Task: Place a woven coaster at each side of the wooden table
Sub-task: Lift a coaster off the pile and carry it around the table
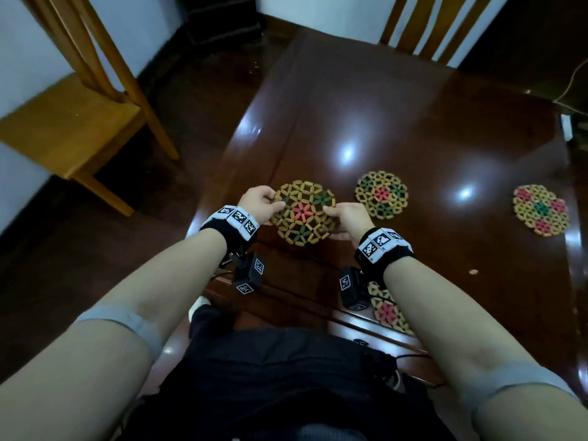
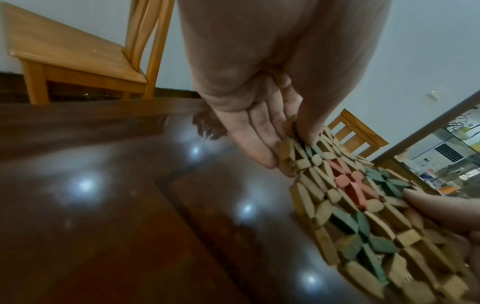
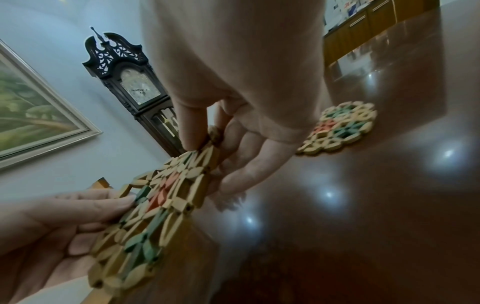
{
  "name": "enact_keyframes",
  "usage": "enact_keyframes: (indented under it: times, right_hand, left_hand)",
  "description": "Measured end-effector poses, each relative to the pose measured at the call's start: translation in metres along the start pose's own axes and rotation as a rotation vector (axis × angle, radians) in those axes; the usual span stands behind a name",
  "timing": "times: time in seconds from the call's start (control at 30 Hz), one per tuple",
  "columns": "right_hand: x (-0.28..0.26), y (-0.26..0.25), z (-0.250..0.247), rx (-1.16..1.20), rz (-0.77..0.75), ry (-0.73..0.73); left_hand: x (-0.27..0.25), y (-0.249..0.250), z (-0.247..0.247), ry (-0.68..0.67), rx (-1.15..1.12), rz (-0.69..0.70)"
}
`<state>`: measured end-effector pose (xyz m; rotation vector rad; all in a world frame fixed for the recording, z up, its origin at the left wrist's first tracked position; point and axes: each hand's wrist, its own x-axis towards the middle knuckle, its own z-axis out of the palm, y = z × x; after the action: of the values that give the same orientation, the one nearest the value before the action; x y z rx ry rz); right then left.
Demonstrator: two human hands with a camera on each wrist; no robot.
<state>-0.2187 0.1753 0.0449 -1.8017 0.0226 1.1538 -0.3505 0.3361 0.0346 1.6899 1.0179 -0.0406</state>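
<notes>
Held coaster (image 1: pixel 304 212): round, woven of tan pieces with green petals and a red centre; raised above the near left part of the wooden table (image 1: pixel 413 128), tilted, gripped at two opposite edges.
Left hand (image 1: pixel 259 200): thumb on top, fingers beneath, pinching the left rim of the held coaster; fingers (image 2: pixel 255 131) lying together, nearly straight.
Right hand (image 1: pixel 348 218): thumb and fingers clamped on the right rim of the held coaster; fingers (image 3: pixel 249 162) curled under it.
Second coaster (image 1: pixel 381 195): flat on the table, just right of the held coaster, not touching it; also seen beyond the right hand (image 3: pixel 340 127).
Third coaster (image 1: pixel 540 210): flat, near the right table edge, well apart from the hands.
Fourth coaster (image 1: pixel 386 308): at the near table edge, partly hidden by the right forearm and wrist camera.
Surroundings: light wooden chair (image 1: pixel 73 100) left of the table; another chair (image 1: pixel 423 23) at the far side; tall dark clock (image 3: pixel 130 82) and framed picture (image 3: pixel 33 115) on the wall.
Obstructions: none between the held coaster and the tabletop below it.
</notes>
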Motion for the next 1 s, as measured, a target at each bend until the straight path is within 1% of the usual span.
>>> enact_keyframes:
  times: [0.17, 0.3, 0.4, 0.53, 0.63, 0.77, 0.83, 0.93, 1.0]
  right_hand:
    - [0.023, -0.021, 0.091, 0.022, 0.06, 0.104]
    - [0.032, -0.031, 0.167, 0.065, 0.02, 0.141]
    - [0.032, -0.032, 0.227, 0.082, -0.016, 0.173]
    - [0.032, -0.034, 0.285, 0.07, -0.039, 0.212]
    - [0.035, -0.042, 0.305, 0.013, -0.058, 0.217]
    - [0.039, -0.054, 0.311, -0.048, -0.09, 0.232]
    - [0.044, -0.061, 0.307, -0.059, -0.114, 0.251]
    - [0.055, -0.065, 0.293, -0.028, -0.125, 0.285]
    - [0.062, -0.066, 0.28, 0.001, -0.131, 0.301]
  left_hand:
    - [0.028, -0.025, -0.083, -0.041, -0.008, 0.003]
    - [0.048, -0.046, -0.159, -0.055, 0.069, 0.034]
    - [0.056, -0.068, -0.213, -0.035, 0.109, 0.038]
    - [0.066, -0.092, -0.258, 0.008, 0.121, 0.018]
    - [0.077, -0.098, -0.277, -0.005, 0.082, 0.02]
    - [0.09, -0.089, -0.287, -0.059, 0.017, 0.031]
    - [0.099, -0.08, -0.287, -0.061, 0.066, 0.072]
    - [0.115, -0.065, -0.279, -0.054, 0.2, 0.146]
    - [0.127, -0.052, -0.27, -0.049, 0.241, 0.162]
